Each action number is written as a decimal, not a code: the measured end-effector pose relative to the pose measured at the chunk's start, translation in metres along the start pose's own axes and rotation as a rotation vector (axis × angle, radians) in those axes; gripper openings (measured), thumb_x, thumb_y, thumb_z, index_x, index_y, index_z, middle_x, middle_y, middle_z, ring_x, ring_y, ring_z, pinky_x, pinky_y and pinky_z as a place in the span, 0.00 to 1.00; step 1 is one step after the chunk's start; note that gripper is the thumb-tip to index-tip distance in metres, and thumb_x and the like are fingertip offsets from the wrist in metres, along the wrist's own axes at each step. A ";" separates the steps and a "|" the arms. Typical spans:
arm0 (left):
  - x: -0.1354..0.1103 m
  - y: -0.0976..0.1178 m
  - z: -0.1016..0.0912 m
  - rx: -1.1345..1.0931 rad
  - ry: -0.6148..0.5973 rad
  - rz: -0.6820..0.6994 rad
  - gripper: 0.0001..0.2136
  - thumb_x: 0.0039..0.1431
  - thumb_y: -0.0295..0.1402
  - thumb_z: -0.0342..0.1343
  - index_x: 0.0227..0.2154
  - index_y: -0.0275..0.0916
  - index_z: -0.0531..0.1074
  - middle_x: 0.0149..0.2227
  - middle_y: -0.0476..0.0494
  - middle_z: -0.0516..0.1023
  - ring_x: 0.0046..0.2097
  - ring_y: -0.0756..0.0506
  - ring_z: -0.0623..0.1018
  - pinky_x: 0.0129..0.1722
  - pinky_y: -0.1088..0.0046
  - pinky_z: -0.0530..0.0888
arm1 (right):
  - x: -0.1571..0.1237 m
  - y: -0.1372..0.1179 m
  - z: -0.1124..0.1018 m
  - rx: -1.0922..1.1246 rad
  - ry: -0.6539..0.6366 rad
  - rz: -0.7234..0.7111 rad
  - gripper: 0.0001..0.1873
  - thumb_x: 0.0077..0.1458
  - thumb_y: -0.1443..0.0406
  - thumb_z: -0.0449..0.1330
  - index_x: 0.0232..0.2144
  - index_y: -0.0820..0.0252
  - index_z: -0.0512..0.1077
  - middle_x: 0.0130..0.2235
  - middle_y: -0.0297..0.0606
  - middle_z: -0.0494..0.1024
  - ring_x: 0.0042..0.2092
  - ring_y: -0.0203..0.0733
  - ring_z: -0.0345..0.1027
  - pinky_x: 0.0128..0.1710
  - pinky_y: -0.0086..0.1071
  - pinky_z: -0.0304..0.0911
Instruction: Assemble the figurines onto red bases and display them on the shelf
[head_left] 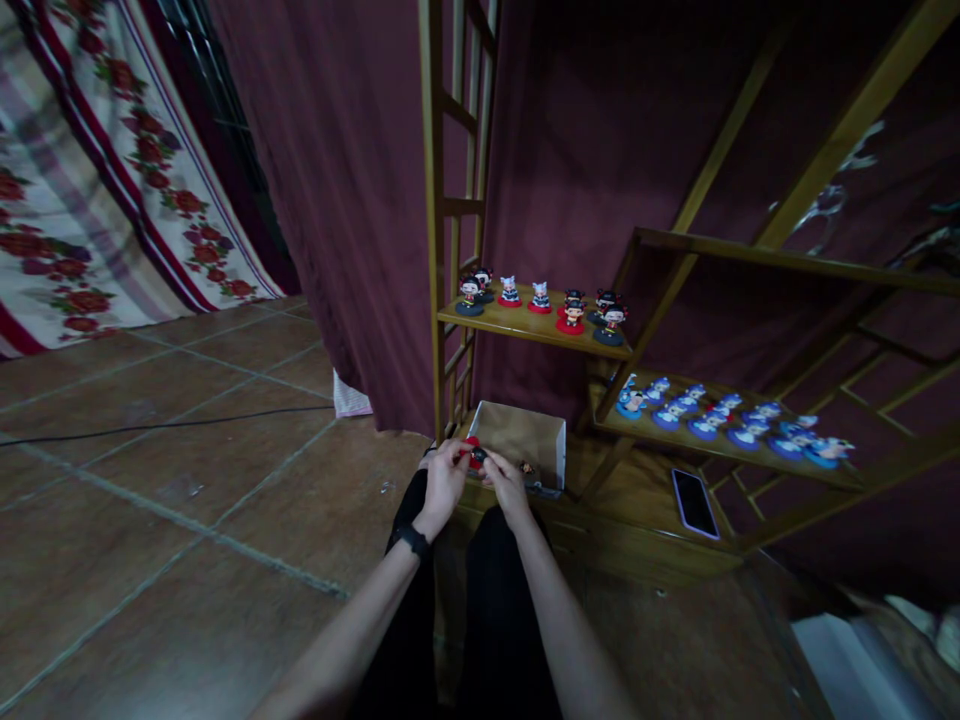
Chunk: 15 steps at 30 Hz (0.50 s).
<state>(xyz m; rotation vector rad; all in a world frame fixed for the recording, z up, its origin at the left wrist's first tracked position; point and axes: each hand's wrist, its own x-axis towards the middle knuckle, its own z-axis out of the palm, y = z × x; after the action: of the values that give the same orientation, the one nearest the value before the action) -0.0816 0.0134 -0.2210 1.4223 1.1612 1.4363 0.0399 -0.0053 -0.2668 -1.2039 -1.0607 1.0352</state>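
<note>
Figurine (475, 455) pinched between my left hand (444, 480) and right hand (507, 482), at box (525, 432) rim; open floor (187, 480) leftward, shelf (525, 328) above.

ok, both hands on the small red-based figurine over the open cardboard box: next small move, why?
Probably lift the small red-based figurine to the upper wooden shelf: left hand and right hand already pinch it, and similar red-based figures stand there.

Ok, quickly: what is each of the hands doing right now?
Left hand: closed on a small figurine with a red base.
Right hand: closed on the same figurine.
</note>
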 end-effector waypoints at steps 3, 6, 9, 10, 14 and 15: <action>0.002 0.002 -0.002 0.049 -0.040 0.060 0.08 0.47 0.22 0.56 0.25 0.42 0.75 0.37 0.44 0.75 0.42 0.45 0.73 0.45 0.71 0.66 | -0.001 -0.002 -0.001 0.001 -0.033 -0.007 0.21 0.49 0.54 0.56 0.45 0.54 0.73 0.36 0.37 0.77 0.35 0.40 0.70 0.32 0.31 0.67; 0.002 0.005 -0.004 0.092 -0.090 0.115 0.09 0.49 0.22 0.54 0.28 0.43 0.75 0.38 0.44 0.75 0.44 0.44 0.72 0.49 0.69 0.65 | -0.001 -0.004 -0.001 0.006 -0.062 -0.001 0.20 0.48 0.56 0.57 0.44 0.53 0.73 0.38 0.36 0.78 0.36 0.40 0.71 0.33 0.32 0.68; 0.000 0.008 -0.006 0.081 -0.117 0.135 0.09 0.51 0.24 0.53 0.31 0.44 0.75 0.40 0.44 0.74 0.45 0.43 0.71 0.50 0.67 0.64 | -0.001 -0.005 -0.001 0.019 -0.073 0.013 0.19 0.48 0.57 0.58 0.43 0.52 0.73 0.40 0.35 0.78 0.37 0.40 0.71 0.34 0.33 0.68; -0.001 0.009 -0.006 0.085 -0.130 0.151 0.10 0.52 0.24 0.52 0.32 0.44 0.75 0.40 0.43 0.74 0.46 0.43 0.71 0.51 0.67 0.63 | -0.001 -0.005 -0.001 0.029 -0.074 0.016 0.19 0.47 0.58 0.58 0.43 0.52 0.73 0.40 0.35 0.78 0.37 0.40 0.71 0.35 0.33 0.68; -0.004 0.010 -0.009 0.182 -0.195 0.272 0.12 0.54 0.25 0.50 0.39 0.45 0.74 0.43 0.42 0.74 0.49 0.43 0.70 0.53 0.67 0.62 | -0.001 -0.004 0.000 0.085 -0.068 0.017 0.20 0.46 0.58 0.59 0.43 0.54 0.73 0.41 0.36 0.78 0.35 0.39 0.72 0.34 0.33 0.68; -0.004 0.010 -0.010 0.204 -0.199 0.293 0.13 0.55 0.25 0.50 0.40 0.45 0.74 0.43 0.42 0.74 0.49 0.43 0.70 0.53 0.67 0.62 | -0.001 -0.003 0.000 0.095 -0.064 0.017 0.20 0.46 0.58 0.60 0.43 0.54 0.73 0.41 0.37 0.78 0.34 0.38 0.72 0.34 0.33 0.68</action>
<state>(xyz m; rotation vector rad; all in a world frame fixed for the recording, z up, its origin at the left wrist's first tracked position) -0.0906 0.0066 -0.2123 1.8961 1.0259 1.3589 0.0401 -0.0066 -0.2639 -1.1113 -1.0401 1.1318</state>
